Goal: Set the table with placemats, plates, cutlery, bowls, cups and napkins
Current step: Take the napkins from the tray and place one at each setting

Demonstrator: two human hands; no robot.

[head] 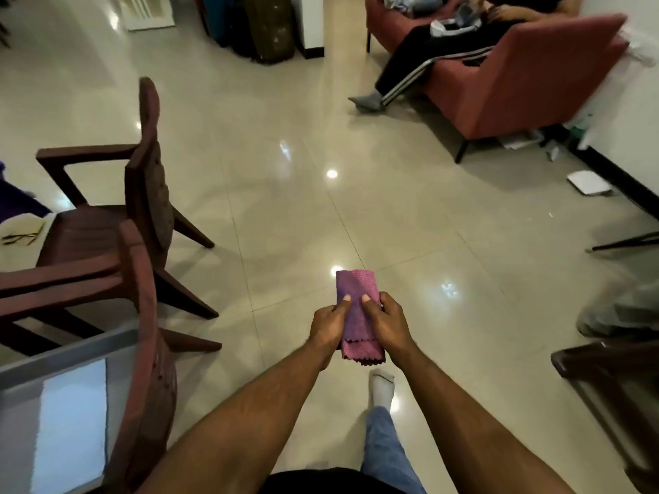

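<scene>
- The person stands on the shiny tiled floor (285, 215) with both arms stretched forward, holding a folded purple napkin (358, 315) out in front, above the floor.
- The left hand (330, 324) grips the napkin's left edge, thumb lying on top of the cloth, the other fingers tucked under it.
- The right hand (387, 320) grips the right edge the same way — thumb on top, fingers curled beneath.
- The napkin is folded into a narrow strip running away from the person; its zigzag-cut edges hang at the near end, just below the two hands.
- Below the arms, one leg in blue jeans (385, 447) and a foot in a white sock (382, 386) show on the floor.
- To the left stand two dark brown chairs (142, 194), and the corner of a glass-topped bench (53, 404) sits at the lower left, close against the nearer chair.
- At the far right a red armchair (527, 83) holds a seated person — dark striped trousers (410, 73), one foot resting on the tiles.
- A white flat thing (588, 182) lies on the floor near the right-hand wall; what it is, I cannot tell.
</scene>
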